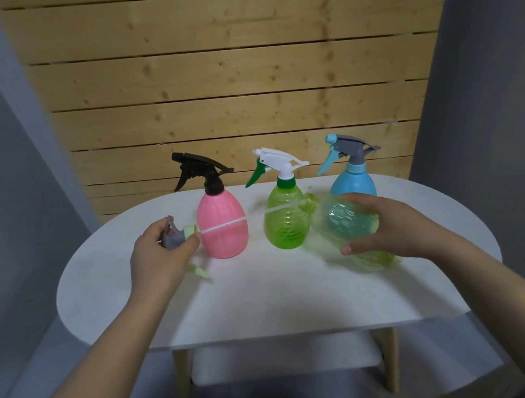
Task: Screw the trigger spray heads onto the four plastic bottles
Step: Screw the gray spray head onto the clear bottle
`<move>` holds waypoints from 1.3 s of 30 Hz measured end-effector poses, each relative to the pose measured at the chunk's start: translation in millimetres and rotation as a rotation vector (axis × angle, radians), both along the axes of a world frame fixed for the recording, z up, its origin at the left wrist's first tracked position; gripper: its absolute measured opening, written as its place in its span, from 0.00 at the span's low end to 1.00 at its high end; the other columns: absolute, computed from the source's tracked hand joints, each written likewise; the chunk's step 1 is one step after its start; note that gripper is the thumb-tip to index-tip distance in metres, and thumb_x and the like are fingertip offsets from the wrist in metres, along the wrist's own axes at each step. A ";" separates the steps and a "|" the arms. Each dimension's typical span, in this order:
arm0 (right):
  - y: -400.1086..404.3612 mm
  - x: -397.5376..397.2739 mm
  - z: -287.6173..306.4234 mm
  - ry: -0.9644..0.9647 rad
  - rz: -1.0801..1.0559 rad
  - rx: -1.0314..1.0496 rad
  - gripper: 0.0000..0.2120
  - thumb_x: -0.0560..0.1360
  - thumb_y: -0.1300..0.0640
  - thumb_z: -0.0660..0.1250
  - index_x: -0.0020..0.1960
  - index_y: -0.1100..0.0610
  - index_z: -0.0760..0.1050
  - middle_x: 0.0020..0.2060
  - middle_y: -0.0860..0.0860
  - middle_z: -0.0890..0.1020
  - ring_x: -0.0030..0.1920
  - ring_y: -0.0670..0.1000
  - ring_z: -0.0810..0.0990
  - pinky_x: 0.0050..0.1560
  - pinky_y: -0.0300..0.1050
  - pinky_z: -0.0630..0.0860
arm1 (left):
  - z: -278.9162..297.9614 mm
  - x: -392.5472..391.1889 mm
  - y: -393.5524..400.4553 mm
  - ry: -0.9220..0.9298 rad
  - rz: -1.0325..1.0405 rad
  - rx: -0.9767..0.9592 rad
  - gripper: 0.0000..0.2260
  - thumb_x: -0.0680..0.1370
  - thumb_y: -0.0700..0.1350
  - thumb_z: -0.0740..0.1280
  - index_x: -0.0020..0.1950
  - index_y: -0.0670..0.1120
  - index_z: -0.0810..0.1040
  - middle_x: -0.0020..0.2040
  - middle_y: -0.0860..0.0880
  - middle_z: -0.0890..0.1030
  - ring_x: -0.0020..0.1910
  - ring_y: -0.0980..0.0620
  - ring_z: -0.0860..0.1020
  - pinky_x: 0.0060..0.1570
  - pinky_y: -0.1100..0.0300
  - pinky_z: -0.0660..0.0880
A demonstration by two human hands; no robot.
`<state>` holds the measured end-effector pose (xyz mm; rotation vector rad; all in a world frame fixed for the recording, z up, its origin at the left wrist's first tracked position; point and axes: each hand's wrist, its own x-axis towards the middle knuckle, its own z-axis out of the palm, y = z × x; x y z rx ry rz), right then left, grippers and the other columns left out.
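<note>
Two bare forearms reach in from the near edge over a white oval bench (269, 300).

Right hand (392, 230): fingers wrapped around a clear yellow-green bottle (343, 224), thumb on its near side. The bottle is tipped over, neck pointing left and slightly away; it looks raised off the bench, though blur makes contact hard to judge. It carries no spray head.

Left hand (157, 255): fingers clenched on a grey and pale green spray head (176, 237), collar facing right. Its pale green trigger (198, 269) sticks out below the hand. A thin translucent dip tube (224, 226) runs from the collar to the right, crossing in front of the pink bottle toward the neck of the held bottle. Whether the tube's tip is inside the neck cannot be told.

Farther back, three bottles stand upright in a row, apart from each other, each with a head fitted: pink bottle (223, 228) with a black head (198, 167) at left, green bottle (283, 219) with a white and green head (278, 162) in the middle, blue bottle (352, 183) with a grey and light blue head (347, 148) at right, partly hidden behind the held bottle.

Behind the bench, a wall of horizontal wooden planks (234, 66).
</note>
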<state>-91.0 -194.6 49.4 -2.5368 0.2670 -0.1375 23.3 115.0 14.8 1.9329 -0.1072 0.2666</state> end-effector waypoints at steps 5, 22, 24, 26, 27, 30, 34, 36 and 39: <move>2.5 -1.6 2.4 0.041 0.015 -0.097 0.42 0.62 0.46 0.78 0.71 0.42 0.63 0.67 0.50 0.74 0.66 0.56 0.70 0.66 0.52 0.66 | 2.0 1.2 1.2 -0.076 0.013 0.063 0.24 0.70 0.46 0.73 0.64 0.44 0.73 0.60 0.46 0.78 0.57 0.48 0.75 0.53 0.56 0.71; 25.6 1.4 -1.4 0.038 0.177 -0.016 0.36 0.59 0.42 0.78 0.65 0.43 0.70 0.56 0.41 0.75 0.54 0.41 0.71 0.47 0.31 0.66 | 6.4 -24.4 -31.8 -0.055 -0.344 0.081 0.26 0.66 0.51 0.76 0.63 0.53 0.73 0.58 0.55 0.77 0.56 0.57 0.75 0.53 0.62 0.73; 29.7 1.6 -0.4 0.053 0.226 -0.007 0.36 0.59 0.42 0.78 0.65 0.42 0.70 0.56 0.38 0.75 0.53 0.38 0.71 0.45 0.21 0.65 | 7.8 -28.5 -36.7 -0.042 -0.429 0.079 0.24 0.67 0.50 0.75 0.61 0.55 0.74 0.53 0.59 0.78 0.52 0.65 0.76 0.50 0.66 0.73; 32.3 1.6 0.8 0.065 0.255 -0.003 0.36 0.59 0.43 0.78 0.65 0.41 0.71 0.55 0.37 0.75 0.49 0.35 0.73 0.44 0.17 0.64 | 10.8 -29.8 -38.8 -0.033 -0.490 0.064 0.21 0.68 0.49 0.74 0.59 0.58 0.74 0.50 0.64 0.77 0.48 0.73 0.75 0.45 0.72 0.72; 32.9 1.7 1.1 0.068 0.262 0.000 0.36 0.59 0.43 0.78 0.65 0.41 0.71 0.54 0.37 0.75 0.49 0.33 0.73 0.44 0.16 0.63 | 12.1 -29.1 -38.9 -0.028 -0.506 0.058 0.21 0.69 0.48 0.74 0.59 0.58 0.74 0.49 0.65 0.76 0.47 0.75 0.74 0.45 0.72 0.72; 31.7 1.5 2.0 0.074 0.263 0.026 0.35 0.60 0.43 0.78 0.65 0.41 0.72 0.55 0.38 0.76 0.52 0.37 0.74 0.45 0.16 0.64 | 14.5 -25.6 -37.5 0.010 -0.550 0.091 0.21 0.69 0.49 0.73 0.61 0.58 0.74 0.50 0.66 0.74 0.48 0.76 0.72 0.48 0.65 0.74; 31.3 -0.1 3.5 0.107 0.283 0.077 0.34 0.58 0.44 0.79 0.63 0.39 0.74 0.55 0.38 0.79 0.54 0.39 0.76 0.50 0.24 0.68 | 15.6 -25.6 -36.1 0.108 -0.655 0.126 0.21 0.68 0.48 0.74 0.60 0.58 0.74 0.54 0.61 0.75 0.52 0.71 0.73 0.47 0.70 0.73; 32.3 -0.6 2.6 0.122 0.303 0.102 0.32 0.58 0.44 0.79 0.61 0.40 0.75 0.53 0.38 0.80 0.53 0.38 0.77 0.52 0.29 0.69 | 16.5 -26.9 -34.9 0.134 -0.709 0.143 0.21 0.69 0.46 0.74 0.59 0.58 0.74 0.52 0.56 0.76 0.46 0.74 0.74 0.42 0.76 0.71; 32.5 -0.3 3.1 0.157 0.325 0.165 0.31 0.58 0.46 0.79 0.60 0.42 0.77 0.50 0.38 0.82 0.51 0.38 0.79 0.53 0.34 0.71 | 19.3 -28.8 -32.7 0.143 -0.745 0.187 0.21 0.69 0.45 0.74 0.58 0.60 0.74 0.49 0.52 0.75 0.42 0.71 0.75 0.41 0.77 0.71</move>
